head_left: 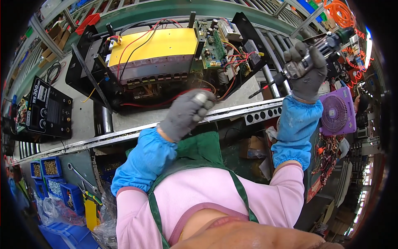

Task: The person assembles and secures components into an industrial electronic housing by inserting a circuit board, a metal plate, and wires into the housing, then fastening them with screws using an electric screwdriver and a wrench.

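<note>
My right hand, in a grey glove, is wrapped round a silver air screwdriver raised at the right. Its dark bit slants down and left over the rollers, apart from the machine. My left hand, gloved in grey too, is closed near the bench's front edge. Its fingers are curled together and hide anything in them. Just beyond it lies an open black machine chassis, with a yellow sheet on top. A green circuit board and red and black wires show at its right.
A black front panel with knobs stands at the left of the bench. Blue bins of screws, a wrench and yellow-handled pliers sit at the lower left. At the right are a purple fan and an orange coiled hose.
</note>
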`<action>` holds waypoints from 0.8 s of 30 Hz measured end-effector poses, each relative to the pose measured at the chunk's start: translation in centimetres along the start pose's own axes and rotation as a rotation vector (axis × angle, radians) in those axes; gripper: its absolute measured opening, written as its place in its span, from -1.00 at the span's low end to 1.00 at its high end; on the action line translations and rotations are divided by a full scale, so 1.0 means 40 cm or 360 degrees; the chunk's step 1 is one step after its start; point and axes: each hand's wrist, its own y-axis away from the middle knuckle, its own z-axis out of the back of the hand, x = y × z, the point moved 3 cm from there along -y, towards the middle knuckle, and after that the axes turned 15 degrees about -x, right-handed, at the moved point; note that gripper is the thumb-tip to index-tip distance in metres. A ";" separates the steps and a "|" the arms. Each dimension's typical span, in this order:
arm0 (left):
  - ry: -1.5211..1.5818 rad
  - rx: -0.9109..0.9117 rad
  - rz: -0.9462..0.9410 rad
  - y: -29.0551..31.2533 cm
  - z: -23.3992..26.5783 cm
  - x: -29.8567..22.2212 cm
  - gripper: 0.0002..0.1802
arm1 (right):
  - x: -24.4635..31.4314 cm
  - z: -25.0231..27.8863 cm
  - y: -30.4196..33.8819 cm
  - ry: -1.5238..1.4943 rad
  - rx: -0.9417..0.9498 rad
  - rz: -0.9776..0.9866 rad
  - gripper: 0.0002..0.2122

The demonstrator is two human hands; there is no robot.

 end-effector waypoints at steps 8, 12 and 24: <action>0.0356 -0.0278 -0.0053 0.009 0.122 -0.011 -0.73 | -0.307 0.406 -0.011 0.0961 -0.0747 -0.0329 -0.79; 0.0323 -0.0417 -0.0092 0.021 0.135 -0.020 -0.74 | -0.498 0.427 0.005 0.1991 -0.0452 -0.0670 -0.73; 0.0401 -0.0491 -0.0111 0.016 0.146 -0.020 -0.74 | -0.255 0.297 -0.073 0.1881 -0.0861 0.0668 -0.80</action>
